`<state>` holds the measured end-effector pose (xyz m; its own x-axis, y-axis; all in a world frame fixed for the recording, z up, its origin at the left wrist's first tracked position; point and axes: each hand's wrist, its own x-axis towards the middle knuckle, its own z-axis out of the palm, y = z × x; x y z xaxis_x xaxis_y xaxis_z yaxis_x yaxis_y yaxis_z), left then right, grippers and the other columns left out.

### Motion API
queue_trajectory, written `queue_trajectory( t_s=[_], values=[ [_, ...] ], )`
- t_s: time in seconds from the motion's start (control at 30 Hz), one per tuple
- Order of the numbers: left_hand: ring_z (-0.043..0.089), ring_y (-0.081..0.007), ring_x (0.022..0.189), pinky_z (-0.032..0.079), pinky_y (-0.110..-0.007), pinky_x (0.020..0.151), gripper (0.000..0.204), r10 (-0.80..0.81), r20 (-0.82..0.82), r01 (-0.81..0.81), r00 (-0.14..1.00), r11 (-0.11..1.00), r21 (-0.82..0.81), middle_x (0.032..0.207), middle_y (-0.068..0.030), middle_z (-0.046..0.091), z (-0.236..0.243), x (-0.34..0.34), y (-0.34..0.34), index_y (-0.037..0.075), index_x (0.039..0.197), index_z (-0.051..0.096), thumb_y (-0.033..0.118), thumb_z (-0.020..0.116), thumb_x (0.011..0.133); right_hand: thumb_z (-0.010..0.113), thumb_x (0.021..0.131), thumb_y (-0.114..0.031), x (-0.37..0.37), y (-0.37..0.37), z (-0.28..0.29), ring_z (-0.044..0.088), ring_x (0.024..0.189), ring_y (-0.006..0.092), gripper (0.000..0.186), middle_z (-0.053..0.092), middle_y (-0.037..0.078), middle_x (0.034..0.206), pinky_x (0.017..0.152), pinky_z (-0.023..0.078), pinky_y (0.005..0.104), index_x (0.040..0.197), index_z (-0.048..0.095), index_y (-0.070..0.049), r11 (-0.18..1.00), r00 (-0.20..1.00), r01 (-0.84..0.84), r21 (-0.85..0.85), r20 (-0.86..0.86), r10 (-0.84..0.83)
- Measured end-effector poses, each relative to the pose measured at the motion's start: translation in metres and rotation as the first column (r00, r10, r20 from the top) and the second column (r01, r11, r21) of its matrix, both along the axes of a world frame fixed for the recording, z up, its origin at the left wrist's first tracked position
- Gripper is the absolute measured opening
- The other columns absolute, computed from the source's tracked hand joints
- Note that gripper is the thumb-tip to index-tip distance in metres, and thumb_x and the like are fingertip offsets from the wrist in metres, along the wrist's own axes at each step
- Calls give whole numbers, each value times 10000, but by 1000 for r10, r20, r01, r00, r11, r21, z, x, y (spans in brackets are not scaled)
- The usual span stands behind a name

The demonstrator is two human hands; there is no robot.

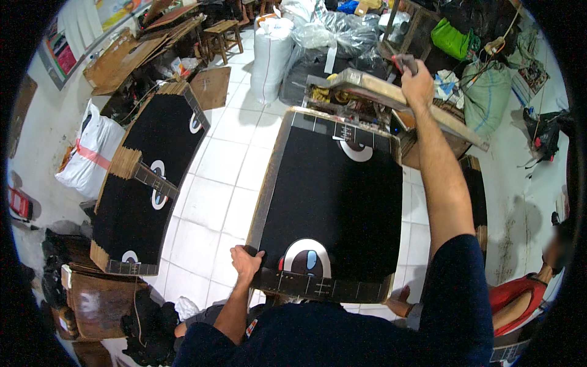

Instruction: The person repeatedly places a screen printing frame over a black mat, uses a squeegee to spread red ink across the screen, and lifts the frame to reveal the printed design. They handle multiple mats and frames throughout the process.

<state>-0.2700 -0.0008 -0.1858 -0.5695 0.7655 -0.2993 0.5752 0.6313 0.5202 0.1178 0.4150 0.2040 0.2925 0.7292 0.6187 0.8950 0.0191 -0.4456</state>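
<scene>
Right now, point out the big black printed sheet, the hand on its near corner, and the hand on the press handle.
big black printed sheet (333, 196), head view, bare black middle.
left hand (246, 262), head view, back of hand.
right hand (417, 82), head view, knuckles around handle.

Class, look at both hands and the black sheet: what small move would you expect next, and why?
Probably the right hand pulls the press handle down, since it grips it above the machine while the left hand steadies the near corner of the black sheet, whose far edge lies at the press.
</scene>
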Motion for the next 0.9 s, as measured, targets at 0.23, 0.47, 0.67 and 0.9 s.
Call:
queue_trajectory(
  t_s=[0.23,0.47,0.67,0.9],
  values=[
    [545,-424,1258,445,-535,1054,964,-167,-19,165,986,940,297,1369,-240,559,59,38,57,-34,1430,474,484,892,733,677,889,-132,-1,-58,-83,662,1034,398,252,674,155,1102,859,525,487,1131,617,-90,942,982,-183,283,7,189],
    [448,-332,1389,379,-495,1147,868,-113,964,-424,-240,906,1,1521,-200,431,144,176,231,-15,1525,387,632,563,973,742,894,-201,-5,-123,-213,693,947,419,330,704,217,1033,826,540,503,1146,609,-35,986,931,-50,162,-350,105],
    [550,-314,1216,471,-497,997,691,283,959,-477,30,847,-235,1324,-177,571,59,176,212,-26,1325,556,560,577,959,790,812,-425,27,-69,-263,726,877,424,465,747,221,946,778,557,497,1028,723,-19,999,887,-30,-27,-461,14],
    [456,-399,1417,322,-525,1187,964,-513,-281,585,811,692,423,1476,-245,522,6,159,198,-20,1511,438,456,868,792,788,750,-379,31,16,-325,720,919,456,430,740,268,941,826,565,521,978,745,-17,922,939,-37,-384,-330,-100]
  ],
)
